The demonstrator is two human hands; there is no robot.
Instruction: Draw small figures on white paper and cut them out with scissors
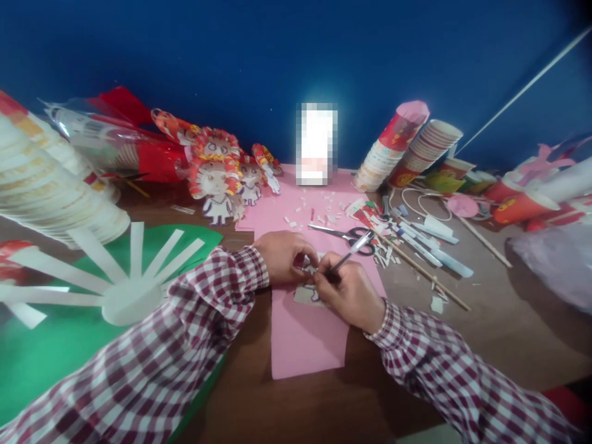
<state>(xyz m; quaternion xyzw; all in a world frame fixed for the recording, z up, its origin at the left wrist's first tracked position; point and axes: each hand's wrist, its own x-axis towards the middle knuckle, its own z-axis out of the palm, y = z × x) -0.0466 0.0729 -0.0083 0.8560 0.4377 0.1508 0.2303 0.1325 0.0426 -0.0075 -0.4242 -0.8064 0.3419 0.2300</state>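
On a pink sheet (308,345) lies a small pale paper piece (303,295) with dark drawn lines, partly covered by my hands. My right hand (354,293) grips a slim pen (350,251), its upper end slanting up to the right and its tip hidden by the fingers. My left hand (282,256) curls its thumb and fingers onto the far edge of the paper piece, close to the right fingertips. Just beyond the hands rest scissors (340,233) with black handles, their blades to the left.
Paper lion-like figures (215,185) stand at the back left. A green sheet (41,364) carries a paper cup cut into strips (127,302). Stacked cups (428,148) lean at the back right. Markers (428,246), a wooden stick (425,277) and paper scraps lie to the right.
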